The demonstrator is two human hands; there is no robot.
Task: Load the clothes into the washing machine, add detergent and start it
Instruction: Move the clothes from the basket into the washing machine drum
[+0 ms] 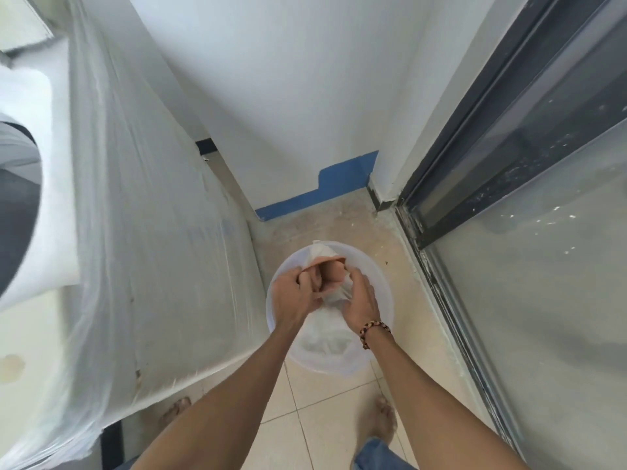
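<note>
While both hands grip clothes (330, 283), bucket (381, 283) between plastic-draped appliance (152, 232), glass door (526, 249).

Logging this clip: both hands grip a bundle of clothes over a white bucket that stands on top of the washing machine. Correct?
Not quite. In the head view both the left hand and right hand grip the clothes over the white bucket, but it stands on the tiled floor beside the plastic-wrapped machine.
</note>
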